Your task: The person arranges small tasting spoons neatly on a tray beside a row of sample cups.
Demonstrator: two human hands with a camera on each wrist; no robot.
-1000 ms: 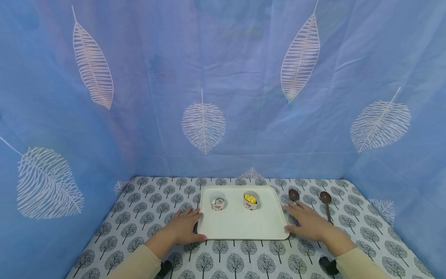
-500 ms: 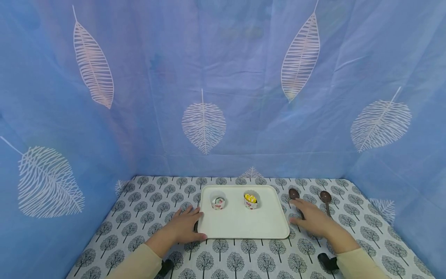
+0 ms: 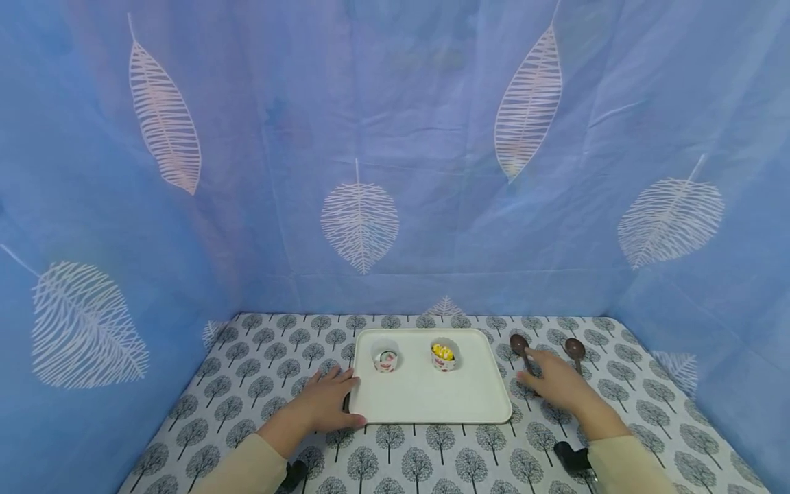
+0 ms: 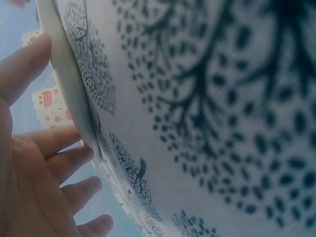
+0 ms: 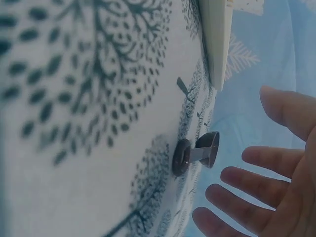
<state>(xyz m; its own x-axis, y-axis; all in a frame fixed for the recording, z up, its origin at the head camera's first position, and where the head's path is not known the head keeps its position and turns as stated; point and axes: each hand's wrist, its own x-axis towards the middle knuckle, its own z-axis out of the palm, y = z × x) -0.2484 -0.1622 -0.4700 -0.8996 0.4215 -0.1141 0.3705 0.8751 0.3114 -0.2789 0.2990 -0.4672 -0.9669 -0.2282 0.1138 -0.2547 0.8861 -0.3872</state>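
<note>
A white tray point(image 3: 432, 398) lies on the cloth. My left hand point(image 3: 323, 403) rests at its left edge, and in the left wrist view its extended fingers point(image 4: 69, 163) and thumb touch the rim. Two printed paper cups stand on the tray: the left cup point(image 3: 386, 363) has something whitish and green inside, the right cup point(image 3: 444, 363) something yellow and white. My right hand point(image 3: 558, 383) is over the handle of the nearer brown spoon point(image 3: 519, 344). In the right wrist view its fingers are spread and apart from the brown spoon point(image 5: 207, 149).
A second brown spoon point(image 3: 575, 348) lies to the right, its handle partly behind my right hand. A tree-print cloth point(image 3: 416, 463) covers the table. Blue curtains point(image 3: 426, 206) with white leaves enclose the back and both sides.
My right hand has left the tray's right edge and moved rightward to the nearer spoon. The left hand, tray and cups stay where they were.
</note>
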